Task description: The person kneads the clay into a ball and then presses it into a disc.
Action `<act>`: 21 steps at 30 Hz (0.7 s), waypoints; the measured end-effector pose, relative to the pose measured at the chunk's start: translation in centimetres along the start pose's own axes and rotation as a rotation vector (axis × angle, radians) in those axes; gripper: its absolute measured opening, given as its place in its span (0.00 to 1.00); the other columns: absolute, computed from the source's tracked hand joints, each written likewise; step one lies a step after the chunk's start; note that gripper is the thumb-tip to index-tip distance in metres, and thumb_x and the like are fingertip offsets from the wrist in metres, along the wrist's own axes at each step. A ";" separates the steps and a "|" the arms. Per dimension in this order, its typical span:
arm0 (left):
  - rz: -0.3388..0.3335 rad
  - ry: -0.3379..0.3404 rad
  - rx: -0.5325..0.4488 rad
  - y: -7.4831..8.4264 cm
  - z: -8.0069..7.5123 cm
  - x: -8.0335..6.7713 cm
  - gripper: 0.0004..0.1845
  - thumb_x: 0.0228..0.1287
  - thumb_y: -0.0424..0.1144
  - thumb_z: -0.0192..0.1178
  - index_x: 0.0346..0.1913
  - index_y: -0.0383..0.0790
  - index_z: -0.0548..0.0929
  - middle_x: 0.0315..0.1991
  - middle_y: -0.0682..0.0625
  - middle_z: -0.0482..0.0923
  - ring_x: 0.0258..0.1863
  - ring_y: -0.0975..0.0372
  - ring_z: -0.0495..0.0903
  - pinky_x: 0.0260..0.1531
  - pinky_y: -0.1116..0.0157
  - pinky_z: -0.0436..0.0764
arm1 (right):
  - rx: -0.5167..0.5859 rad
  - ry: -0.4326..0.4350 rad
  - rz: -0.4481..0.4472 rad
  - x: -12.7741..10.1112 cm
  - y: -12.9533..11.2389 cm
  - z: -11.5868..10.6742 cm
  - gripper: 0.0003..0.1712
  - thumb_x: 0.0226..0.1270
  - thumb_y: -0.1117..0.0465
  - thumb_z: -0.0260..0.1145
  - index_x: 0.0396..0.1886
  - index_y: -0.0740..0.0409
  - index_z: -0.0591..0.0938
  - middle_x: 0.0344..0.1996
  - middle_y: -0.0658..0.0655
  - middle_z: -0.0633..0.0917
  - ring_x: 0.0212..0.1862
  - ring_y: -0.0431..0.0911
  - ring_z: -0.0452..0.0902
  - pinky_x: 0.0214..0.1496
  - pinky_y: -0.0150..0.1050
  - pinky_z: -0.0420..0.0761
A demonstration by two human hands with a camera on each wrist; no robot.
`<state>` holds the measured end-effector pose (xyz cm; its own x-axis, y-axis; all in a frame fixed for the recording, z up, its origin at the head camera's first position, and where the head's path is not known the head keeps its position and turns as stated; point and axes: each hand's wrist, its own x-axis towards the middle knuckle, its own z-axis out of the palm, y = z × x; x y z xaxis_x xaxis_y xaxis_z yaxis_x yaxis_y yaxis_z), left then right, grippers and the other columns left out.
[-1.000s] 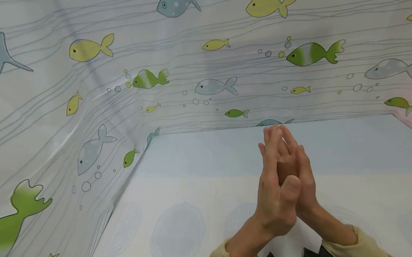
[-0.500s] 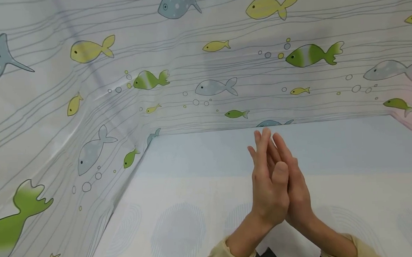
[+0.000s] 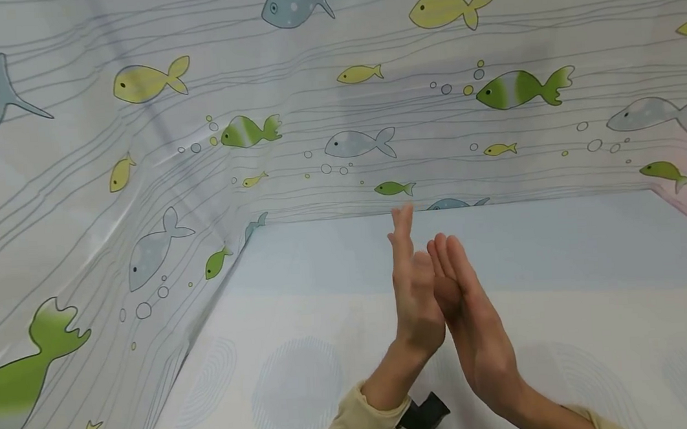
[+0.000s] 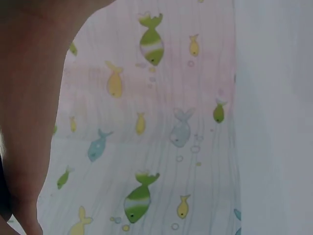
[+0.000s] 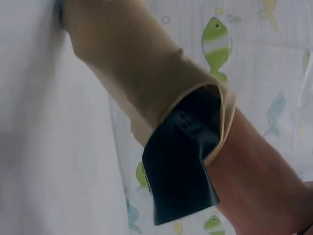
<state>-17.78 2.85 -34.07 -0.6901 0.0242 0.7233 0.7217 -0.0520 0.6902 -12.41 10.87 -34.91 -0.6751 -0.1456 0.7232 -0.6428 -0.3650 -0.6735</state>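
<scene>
In the head view both bare hands stand upright over the white table, palms turned toward each other. My left hand (image 3: 416,301) has its fingers pointing up, thumb beside them, and nothing held. Close on its right, my right hand (image 3: 480,330) leans left with straight fingers and thumb toward the left palm. The heels of the hands are near each other, while the fingertips stand apart. Skin fills the left side of the left wrist view, with fingers out of sight. A beige sleeve (image 5: 127,63) with a black strap (image 5: 181,171) crosses the right wrist view.
The table (image 3: 299,262) has a pale blue band at the back and faint round prints. Behind it and on the left hangs a white curtain (image 3: 314,99) printed with fish. Another black strap end (image 3: 424,414) sticks out under the left sleeve (image 3: 362,417).
Both hands have shifted left, the left one farther. A second ago the palms were close together with fingertips near each other; now the fingertips are spread apart.
</scene>
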 end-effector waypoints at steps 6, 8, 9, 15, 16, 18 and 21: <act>-0.119 0.089 -0.043 0.1 -1.3 1.2 0.31 0.77 0.53 0.32 0.78 0.48 0.54 0.78 0.58 0.48 0.78 0.65 0.42 0.75 0.50 0.44 | -0.011 -0.065 -0.046 -0.3 -0.4 0.7 0.32 0.77 0.67 0.19 0.79 0.65 0.37 0.80 0.60 0.43 0.80 0.49 0.36 0.76 0.32 0.53; -0.144 0.122 -0.046 0.0 -1.7 1.4 0.31 0.76 0.53 0.33 0.78 0.49 0.54 0.78 0.59 0.49 0.78 0.67 0.44 0.75 0.51 0.47 | -0.028 -0.077 -0.069 -0.4 -0.4 0.9 0.32 0.76 0.68 0.19 0.78 0.67 0.38 0.80 0.61 0.42 0.80 0.50 0.36 0.75 0.32 0.54; -0.148 0.128 -0.048 -0.1 -1.7 1.5 0.31 0.76 0.53 0.33 0.78 0.49 0.54 0.78 0.60 0.49 0.77 0.67 0.45 0.75 0.52 0.47 | -0.041 -0.078 -0.085 -0.5 -0.4 0.9 0.32 0.75 0.69 0.19 0.78 0.68 0.38 0.80 0.62 0.42 0.80 0.51 0.36 0.75 0.32 0.54; -0.047 0.009 -0.043 -0.2 -0.6 0.9 0.33 0.77 0.54 0.33 0.78 0.43 0.51 0.79 0.56 0.45 0.79 0.61 0.39 0.75 0.48 0.43 | -0.030 -0.023 -0.038 0.0 -0.5 0.3 0.31 0.79 0.65 0.22 0.79 0.63 0.38 0.80 0.59 0.45 0.80 0.50 0.36 0.76 0.33 0.54; -0.019 -0.023 -0.031 -0.2 -0.2 0.6 0.33 0.77 0.55 0.32 0.78 0.42 0.51 0.79 0.54 0.45 0.79 0.59 0.38 0.75 0.47 0.42 | -0.014 -0.003 -0.020 0.2 -0.5 0.1 0.31 0.80 0.64 0.23 0.79 0.62 0.38 0.80 0.58 0.45 0.80 0.49 0.37 0.76 0.33 0.53; 0.024 -0.081 0.000 -0.1 0.6 0.0 0.34 0.77 0.56 0.32 0.79 0.42 0.50 0.80 0.53 0.45 0.80 0.57 0.37 0.75 0.47 0.41 | 0.028 0.041 0.010 0.6 -0.4 -0.6 0.31 0.81 0.62 0.24 0.80 0.59 0.38 0.80 0.57 0.45 0.80 0.47 0.37 0.76 0.33 0.52; 0.100 -0.153 0.037 0.1 1.6 -0.8 0.36 0.77 0.57 0.30 0.79 0.40 0.49 0.79 0.49 0.47 0.79 0.53 0.40 0.75 0.49 0.46 | 0.106 0.071 0.005 1.2 -0.1 -1.6 0.30 0.83 0.60 0.25 0.81 0.56 0.39 0.80 0.55 0.44 0.80 0.46 0.39 0.77 0.34 0.51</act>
<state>-17.08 4.40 -34.51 -0.6004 0.1721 0.7809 0.7898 -0.0249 0.6128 -13.74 12.24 -34.22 -0.7044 -0.0838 0.7048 -0.6000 -0.4601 -0.6544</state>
